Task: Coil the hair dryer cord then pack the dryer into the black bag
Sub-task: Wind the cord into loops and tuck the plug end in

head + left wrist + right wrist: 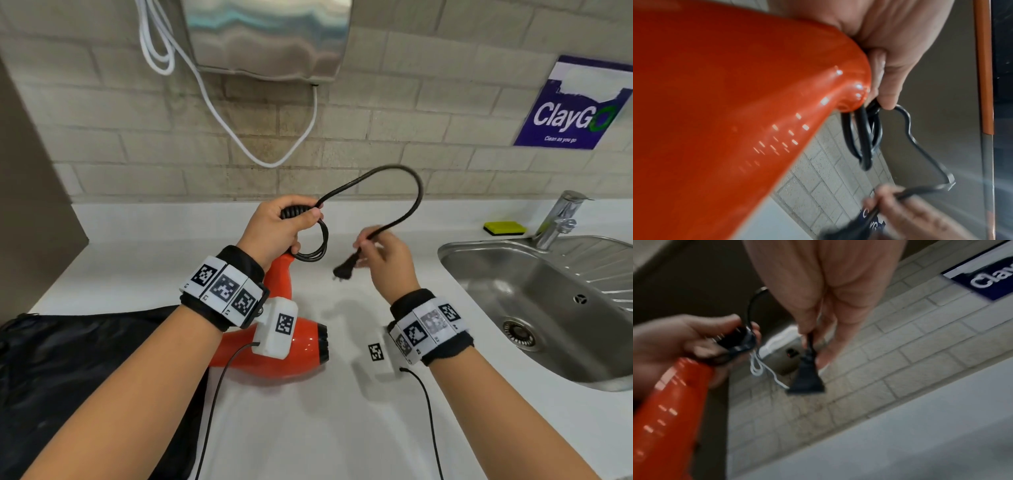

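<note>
Left hand (274, 226) grips orange hair dryer (287, 346) handle plus coiled cord (394, 192) loops, right hand (387, 257) pinches springy-looking cord just above its plug (344, 270) (likely light; hold there).

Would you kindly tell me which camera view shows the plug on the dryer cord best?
The right wrist view: the plug hangs large and central below the right hand. The head view shows it small, the left wrist view only as a dark blur at the bottom edge.

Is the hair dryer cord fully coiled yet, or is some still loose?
Partly coiled. The left hand holds several loops at the dryer handle; a loose length of cord arcs to the right hand, plug dangling.
</note>
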Demonstrator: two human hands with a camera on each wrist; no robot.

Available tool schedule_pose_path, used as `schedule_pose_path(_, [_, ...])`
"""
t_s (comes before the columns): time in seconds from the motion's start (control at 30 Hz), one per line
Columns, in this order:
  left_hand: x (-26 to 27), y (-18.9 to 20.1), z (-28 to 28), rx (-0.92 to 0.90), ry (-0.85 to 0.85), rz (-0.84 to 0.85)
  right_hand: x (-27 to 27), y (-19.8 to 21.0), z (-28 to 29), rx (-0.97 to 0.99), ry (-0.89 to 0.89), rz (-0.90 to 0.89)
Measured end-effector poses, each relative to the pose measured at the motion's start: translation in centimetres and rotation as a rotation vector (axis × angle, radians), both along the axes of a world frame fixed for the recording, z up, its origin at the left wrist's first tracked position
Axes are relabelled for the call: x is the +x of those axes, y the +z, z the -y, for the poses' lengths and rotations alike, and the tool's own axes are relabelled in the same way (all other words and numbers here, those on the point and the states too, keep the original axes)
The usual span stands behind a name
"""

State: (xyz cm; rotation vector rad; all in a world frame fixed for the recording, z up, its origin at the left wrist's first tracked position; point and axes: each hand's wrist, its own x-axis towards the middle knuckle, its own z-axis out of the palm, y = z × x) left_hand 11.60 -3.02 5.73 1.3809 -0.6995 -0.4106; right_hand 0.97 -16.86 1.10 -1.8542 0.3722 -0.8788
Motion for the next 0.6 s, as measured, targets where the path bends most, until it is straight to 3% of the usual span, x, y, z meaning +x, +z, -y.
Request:
schedule_pose_path(0.1, [-0.1,-0.1,0.3,0.004,0.004,0.025,0.0,2.0,-2.0,-0.013,-0.036,0.363])
schedule_pose_path(0.17, [-0.2,-0.2,0.4,0.001,0.004,0.037,0.1,2.5,-3.1,-0.01,-0.012,0.45])
schedule_pose_path(0.4, [-0.3,-0.2,0.4,0.027,0.041,0.122,0.9,2.0,-3.7,-0.123,0.006,0.351])
schedule_pose_path(0.6, [-0.3,-0.4,0.4,0.008,-0.003,0.084,1.7,2.5,-3.3,-0.139,-0.109,0.425])
